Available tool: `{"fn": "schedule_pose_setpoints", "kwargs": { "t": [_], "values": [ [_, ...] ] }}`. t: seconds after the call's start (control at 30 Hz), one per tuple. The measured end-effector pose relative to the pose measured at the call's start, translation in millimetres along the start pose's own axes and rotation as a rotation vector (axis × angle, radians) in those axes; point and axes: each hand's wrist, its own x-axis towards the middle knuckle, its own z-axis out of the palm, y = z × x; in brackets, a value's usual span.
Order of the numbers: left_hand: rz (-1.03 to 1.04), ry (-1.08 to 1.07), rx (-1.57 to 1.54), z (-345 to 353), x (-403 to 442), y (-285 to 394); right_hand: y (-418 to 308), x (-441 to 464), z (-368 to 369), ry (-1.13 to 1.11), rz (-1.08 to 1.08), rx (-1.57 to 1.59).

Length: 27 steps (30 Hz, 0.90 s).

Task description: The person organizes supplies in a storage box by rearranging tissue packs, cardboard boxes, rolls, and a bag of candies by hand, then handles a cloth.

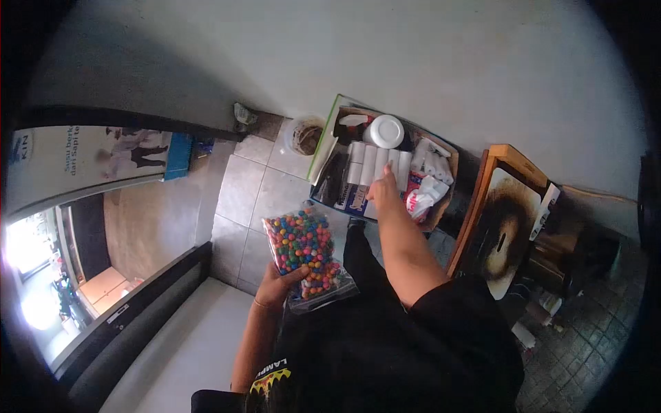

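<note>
My left hand grips a clear zip bag of multicoloured round candies, with the thumb across its front. My right hand reaches into an open box on the floor, over white paper rolls. Its fingers point at the rolls and are partly bunched; whether they hold anything is unclear. Beside the rolls in the box are a white round-lidded container, a red and white packet, plastic-wrapped rolls and dark blue packs.
A translucent bucket stands on the tiles behind the box. To the right lean a wooden frame and a scorched board. At lower left is a pale surface with a dark edge; a printed banner hangs above.
</note>
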Motion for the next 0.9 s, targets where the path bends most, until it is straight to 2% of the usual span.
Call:
{"fn": "schedule_pose_setpoints", "kwargs": {
  "t": [0.17,0.27,0.3,0.4,0.53,0.6,0.63,0.73,0.77,0.87,0.9],
  "values": [
    [-0.044,0.024,0.019,4,6,7,-13,6,-9,-0.032,-0.038,0.077],
    [-0.049,0.029,0.03,2,2,9,-7,-19,-9,-0.156,-0.237,0.29],
    [-0.051,0.027,0.027,3,2,8,-9,-26,-12,-0.156,-0.239,0.288],
    [-0.036,0.012,0.011,5,3,7,-24,-48,-21,-0.009,-0.243,0.128],
    [0.01,0.002,-0.019,6,4,6,-31,-107,-47,0.036,-0.295,-0.054],
    [0.034,0.007,-0.028,8,5,6,-35,-142,-46,0.135,-0.483,-0.202],
    [0.035,0.006,-0.034,10,4,8,-39,-147,-46,0.135,-0.486,-0.208],
    [0.001,0.026,-0.019,19,-2,18,-53,-156,-48,0.128,-0.943,-0.649],
    [0.004,0.03,-0.023,19,-2,17,-55,-157,-45,0.122,-0.943,-0.652],
    [0.079,0.03,0.023,16,0,8,-65,-153,-25,0.074,-1.16,-0.744],
    [0.079,0.032,0.022,15,-2,7,-66,-150,-18,0.073,-1.158,-0.746]
  ]
}}
